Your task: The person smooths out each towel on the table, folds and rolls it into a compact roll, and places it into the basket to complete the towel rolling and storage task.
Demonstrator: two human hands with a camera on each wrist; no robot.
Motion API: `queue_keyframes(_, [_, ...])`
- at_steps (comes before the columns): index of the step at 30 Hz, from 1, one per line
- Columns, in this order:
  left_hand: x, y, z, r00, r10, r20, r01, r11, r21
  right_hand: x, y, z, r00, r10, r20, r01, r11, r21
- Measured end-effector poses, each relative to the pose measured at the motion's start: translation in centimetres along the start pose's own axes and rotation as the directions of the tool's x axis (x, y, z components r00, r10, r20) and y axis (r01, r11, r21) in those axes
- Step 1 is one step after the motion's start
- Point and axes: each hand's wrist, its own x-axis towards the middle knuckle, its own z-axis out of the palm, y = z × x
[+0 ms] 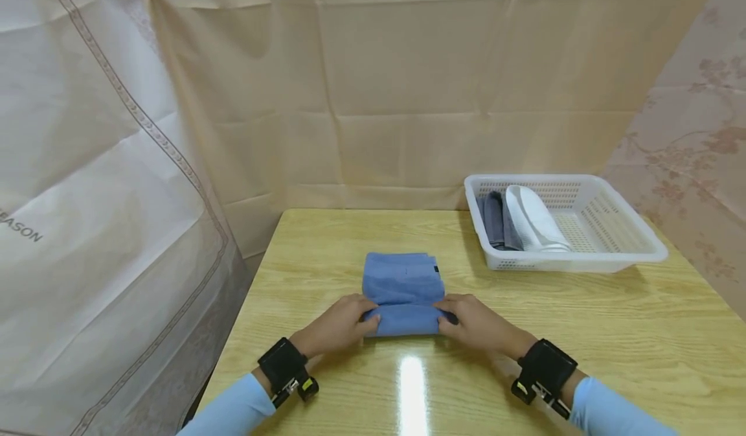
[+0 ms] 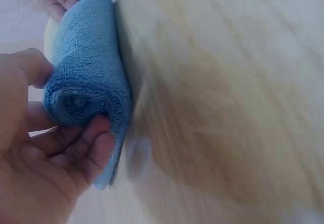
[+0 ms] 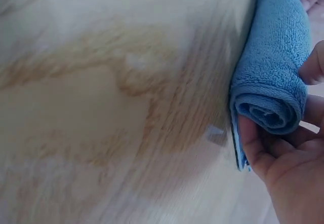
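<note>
A blue towel (image 1: 403, 279) lies on the wooden table, its near part wound into a roll and its far part still flat, with a small dark tag at the right edge. My left hand (image 1: 345, 323) grips the left end of the roll, thumb on the near side. At the opposite end my right hand (image 1: 474, 321) pinches the roll in the same way. Both wrist views show the spiral end of the rolled towel (image 2: 86, 51), with fingers curled under it. In the right wrist view, the towel (image 3: 273, 46) has a loose layer hanging below the coil.
A white plastic basket (image 1: 635, 245) stands at the table's back right. It holds a dark grey rolled towel (image 1: 495, 219) and a white rolled towel (image 1: 533, 219) on its left side. Beige cloth (image 1: 396, 86) hangs behind the wooden table (image 1: 315, 254).
</note>
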Motion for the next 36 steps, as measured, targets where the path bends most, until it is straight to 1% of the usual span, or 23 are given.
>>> queue_keyframes(3, [0.2,-0.5,0.0,0.999,-0.054,0.002,0.054,0.994,-0.093,0.2,0.2,-0.3,0.997,0.068,0.024,-0.070,0.992,0.107])
queue_keyframes(4, [0.2,-0.6,0.1,0.998,-0.063,-0.001,0.062,0.991,-0.118,0.2,0.3,-0.4,0.997,0.076,0.021,-0.078,0.988,0.135])
queue_keyframes(5, [0.2,-0.6,0.1,0.998,-0.063,-0.010,0.061,0.990,-0.124,0.3,0.4,-0.5,0.996,0.088,0.021,-0.090,0.983,0.162])
queue_keyframes(6, [0.1,-0.6,0.1,0.998,-0.057,-0.022,0.054,0.992,-0.117,0.3,0.4,-0.6,0.996,0.090,0.015,-0.091,0.978,0.189])
queue_keyframes(8, [0.0,-0.4,0.2,0.998,-0.033,-0.056,0.029,0.996,-0.079,0.3,0.5,-0.6,0.998,0.064,-0.008,-0.061,0.975,0.216])
queue_keyframes(10, [0.1,-0.1,0.2,0.993,0.019,-0.115,-0.018,1.000,0.007,0.3,0.5,-0.6,0.999,0.016,-0.043,-0.007,0.979,0.205])
queue_keyframes(11, [0.1,0.1,0.2,0.988,0.053,-0.146,-0.045,0.997,0.058,0.3,0.4,-0.6,0.998,-0.007,-0.062,0.019,0.982,0.190])
queue_keyframes(12, [0.1,0.3,0.2,0.981,0.086,-0.173,-0.069,0.992,0.103,0.3,0.4,-0.5,0.996,-0.034,-0.087,0.047,0.986,0.157])
queue_keyframes(14, [0.3,0.5,0.2,0.965,0.155,-0.213,-0.115,0.975,0.191,0.3,0.1,-0.3,0.987,-0.089,-0.137,0.096,0.995,0.043])
queue_keyframes(16, [0.2,0.6,0.2,0.952,0.215,-0.219,-0.156,0.953,0.260,0.2,-0.2,-0.1,0.968,-0.164,-0.190,0.144,0.983,-0.114])
queue_keyframes(17, [0.2,0.7,0.3,0.947,0.240,-0.213,-0.174,0.942,0.286,0.1,-0.5,0.0,0.959,-0.199,-0.202,0.158,0.966,-0.202])
queue_keyframes(19, [0.1,0.7,0.4,0.946,0.266,-0.185,-0.196,0.924,0.329,-0.1,-1.1,0.2,0.942,-0.271,-0.196,0.180,0.905,-0.386])
queue_keyframes(21, [0.0,0.9,0.5,0.951,0.275,-0.144,-0.207,0.908,0.363,-0.3,-1.6,0.2,0.936,-0.312,-0.161,0.194,0.843,-0.502])
queue_keyframes(22, [0.0,1.0,0.4,0.954,0.273,-0.127,-0.207,0.901,0.382,-0.4,-1.9,0.3,0.939,-0.317,-0.137,0.197,0.818,-0.541])
queue_keyframes(23, [0.0,1.1,0.4,0.958,0.265,-0.107,-0.203,0.894,0.399,-0.5,-2.0,0.3,0.939,-0.323,-0.117,0.203,0.796,-0.570])
queue_keyframes(24, [0.0,1.2,0.4,0.962,0.259,-0.092,-0.199,0.888,0.415,-0.5,-2.1,0.3,0.936,-0.337,-0.107,0.215,0.781,-0.586])
queue_keyframes(25, [0.0,1.3,0.4,0.964,0.253,-0.078,-0.196,0.882,0.428,-0.5,-2.0,0.4,0.930,-0.350,-0.108,0.225,0.779,-0.585])
queue_keyframes(28, [0.0,1.3,0.4,0.968,0.243,-0.064,-0.188,0.868,0.459,-0.7,-1.8,1.0,0.921,-0.371,-0.122,0.242,0.786,-0.569])
queue_keyframes(30, [0.0,1.2,0.4,0.967,0.245,-0.067,-0.188,0.867,0.462,-0.8,-1.6,1.4,0.913,-0.387,-0.127,0.259,0.792,-0.553])
queue_keyframes(32, [0.0,1.2,0.3,0.966,0.249,-0.073,-0.189,0.868,0.459,-1.0,-1.5,1.6,0.918,-0.379,-0.119,0.257,0.795,-0.550])
queue_keyframes(34, [0.1,1.1,0.3,0.964,0.253,-0.082,-0.191,0.873,0.448,-1.0,-1.3,1.6,0.916,-0.387,-0.107,0.266,0.784,-0.561])
queue_keyframes(36, [0.2,1.1,0.3,0.962,0.258,-0.091,-0.196,0.882,0.428,-0.9,-1.1,1.6,0.910,-0.400,-0.104,0.271,0.767,-0.582])
